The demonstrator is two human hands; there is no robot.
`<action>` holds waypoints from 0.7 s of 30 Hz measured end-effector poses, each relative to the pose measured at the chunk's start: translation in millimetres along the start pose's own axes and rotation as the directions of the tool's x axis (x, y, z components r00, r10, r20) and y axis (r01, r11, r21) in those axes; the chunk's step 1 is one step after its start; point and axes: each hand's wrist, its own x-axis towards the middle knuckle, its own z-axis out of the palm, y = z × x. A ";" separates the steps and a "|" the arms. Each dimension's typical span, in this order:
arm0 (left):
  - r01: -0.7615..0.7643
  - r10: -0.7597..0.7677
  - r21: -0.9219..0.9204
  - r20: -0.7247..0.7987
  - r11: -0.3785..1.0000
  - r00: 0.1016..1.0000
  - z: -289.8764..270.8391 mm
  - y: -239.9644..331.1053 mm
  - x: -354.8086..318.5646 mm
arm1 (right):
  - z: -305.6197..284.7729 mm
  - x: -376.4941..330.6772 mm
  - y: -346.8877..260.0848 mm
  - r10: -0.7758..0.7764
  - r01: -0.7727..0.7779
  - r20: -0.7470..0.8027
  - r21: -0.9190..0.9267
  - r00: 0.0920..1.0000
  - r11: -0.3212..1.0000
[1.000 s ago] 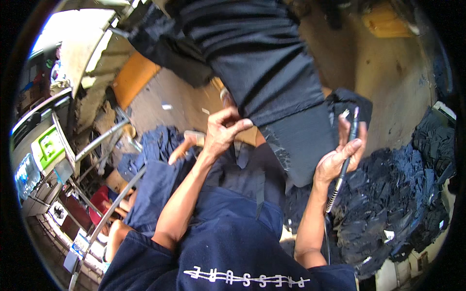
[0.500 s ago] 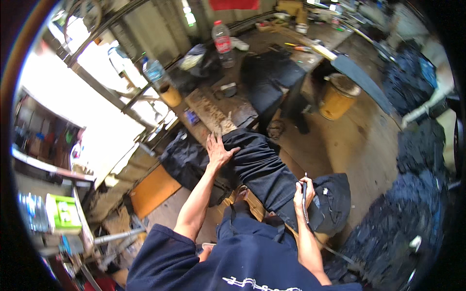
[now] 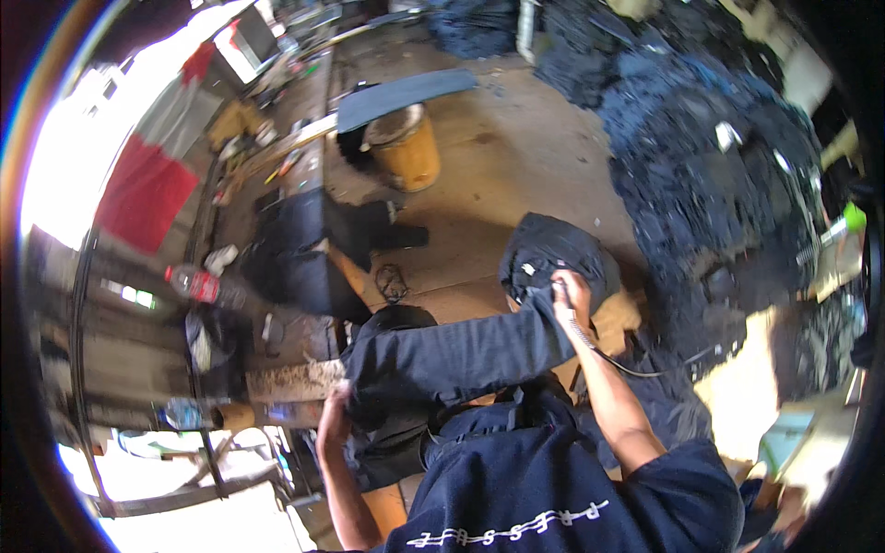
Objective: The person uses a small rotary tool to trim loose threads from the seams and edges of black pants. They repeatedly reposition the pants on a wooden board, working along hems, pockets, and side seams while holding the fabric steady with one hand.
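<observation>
Black jeans (image 3: 461, 359) lie with one leg stretched over a worn wooden board (image 3: 295, 381) in front of me. At the left end of that leg, my left hand (image 3: 335, 412) is closed on the edge of the cloth, its fingers slightly blurred. My right hand (image 3: 573, 300) is closed around a slim pen-shaped rotary tool (image 3: 560, 288), its tip hidden, at the other end of the leg. A cord (image 3: 627, 369) runs from the tool along my right forearm. Beyond that hand, the bunched rest of the jeans hangs over the board's end.
A large heap of dark garments (image 3: 682, 166) fills the right side. A yellow bucket (image 3: 407, 152) stands on the floor ahead, with a dark flat strip (image 3: 406, 97) across it. Further left are black cloth (image 3: 304, 249) on a bench and a red-capped bottle (image 3: 198, 284).
My view has swung to the right. My left hand went from lying spread on the jeans to holding their edge. The right hand keeps the tool and now lies against the cloth.
</observation>
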 end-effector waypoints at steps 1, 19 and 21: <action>0.081 -0.062 -0.117 0.156 0.990 0.986 -6.0 14.1 11.1 | -1.4 -5.3 1.4 0.000 -0.001 0.038 0.024 0.999 1.000; 0.181 -0.193 0.070 0.450 0.981 0.872 585.2 -159.3 8.8 | -322.2 152.7 227.4 0.075 -0.178 -0.250 -0.418 0.965 0.891; 0.208 -0.183 0.002 0.485 0.978 0.855 589.3 -201.2 20.3 | -285.6 130.7 205.3 0.144 -0.196 -0.161 -0.379 0.976 0.905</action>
